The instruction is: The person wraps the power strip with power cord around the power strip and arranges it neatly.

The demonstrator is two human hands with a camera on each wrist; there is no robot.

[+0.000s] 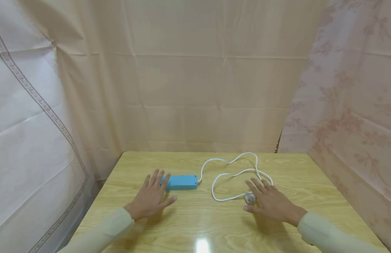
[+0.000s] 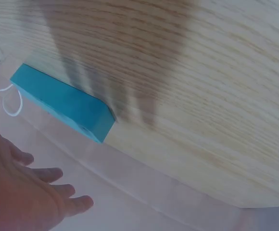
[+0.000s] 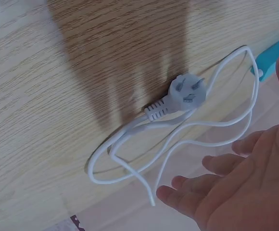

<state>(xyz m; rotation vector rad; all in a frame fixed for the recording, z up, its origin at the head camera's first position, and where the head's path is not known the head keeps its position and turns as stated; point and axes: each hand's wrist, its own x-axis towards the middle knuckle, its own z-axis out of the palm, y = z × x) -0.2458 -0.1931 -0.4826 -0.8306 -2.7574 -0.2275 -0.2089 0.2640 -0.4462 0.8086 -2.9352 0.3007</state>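
A blue power strip (image 1: 183,182) lies on the wooden table, its white cord (image 1: 221,200) looping to the right and ending in a three-pin plug (image 1: 250,198). My left hand (image 1: 150,199), fingers spread, is over the strip's left end in the head view; the left wrist view shows this hand (image 2: 21,192) apart from the strip (image 2: 62,98). My right hand (image 1: 272,203) hovers with spread fingers beside the plug, holding nothing. In the right wrist view the plug (image 3: 187,91) has its pins facing up, with the hand (image 3: 250,183) clear of it.
The wooden table (image 1: 189,225) reaches back to a beige curtain (image 1: 195,88). White cloth (image 1: 28,105) with a patterned band hangs on the left, and floral cloth (image 1: 356,105) hangs along the right side.
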